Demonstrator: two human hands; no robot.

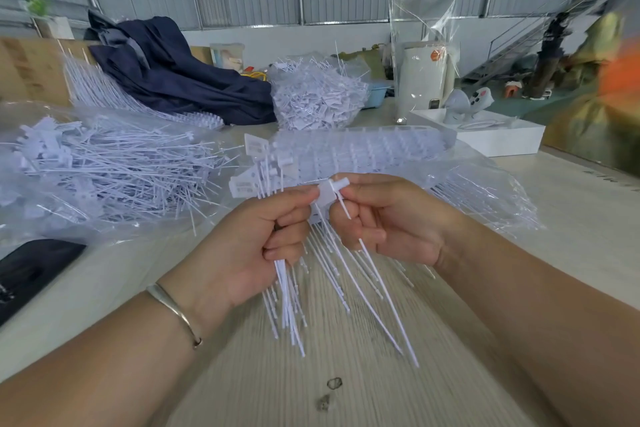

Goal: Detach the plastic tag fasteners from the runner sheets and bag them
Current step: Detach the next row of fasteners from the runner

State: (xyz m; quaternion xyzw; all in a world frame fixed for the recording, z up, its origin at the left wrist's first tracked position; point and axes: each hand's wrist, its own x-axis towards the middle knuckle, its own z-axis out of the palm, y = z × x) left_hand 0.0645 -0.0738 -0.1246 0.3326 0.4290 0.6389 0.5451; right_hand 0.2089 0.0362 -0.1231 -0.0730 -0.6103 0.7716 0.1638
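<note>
Left hand (pixel 258 246) fisted round a fastener bundle (pixel 289 291); right hand (pixel 384 218) pinching one fastener (pixel 334 189). Behind, runner sheets (pixel 363 152) seemingly inside crumpled bag (pixel 485 191); loose pile (pixel 104 170) left.

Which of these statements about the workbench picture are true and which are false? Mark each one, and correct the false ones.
1. The left hand grips a bundle of white fasteners. True.
2. A bracelet is worn on the right wrist. False: it is on the left wrist.
3. The dark blue cloth lies at the far side of the table. True.
4. Both hands are empty. False: the right hand pinches a single fastener by its head, together with the left.
5. The clear bag on the left holds loose fasteners. True.
6. The white box sits left of the hands. False: it is at the right, further back.
</note>
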